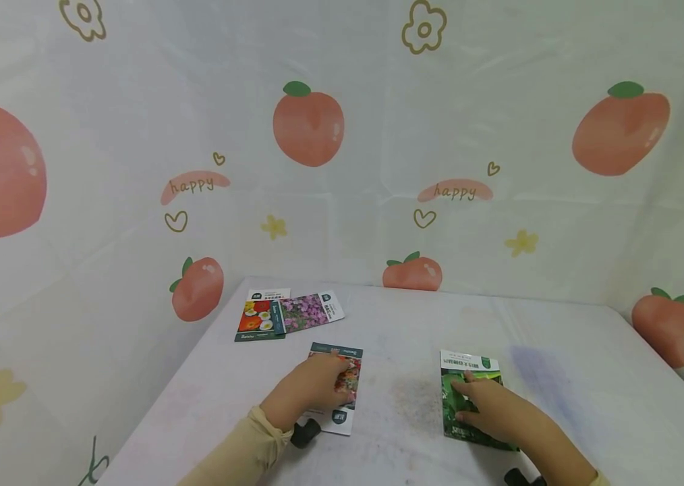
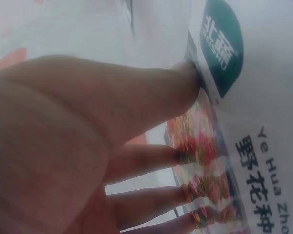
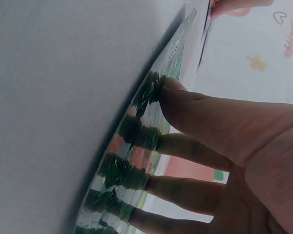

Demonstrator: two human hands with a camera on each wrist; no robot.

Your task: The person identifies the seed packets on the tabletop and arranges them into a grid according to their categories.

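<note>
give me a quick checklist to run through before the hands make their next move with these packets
1. Left hand touching the red-flower packet: ok, thumb and fingertips meet it.
2. Right hand touching the green packet: ok, thumb and fingertips on it.
3. Those two packets apart: ok, bare table shows between them.
4. Back packets separated: not ok, the purple-flower packet overlaps the orange-flower packet.
5. Packets sealed all round: cannot tell, edges are partly hidden.
</note>
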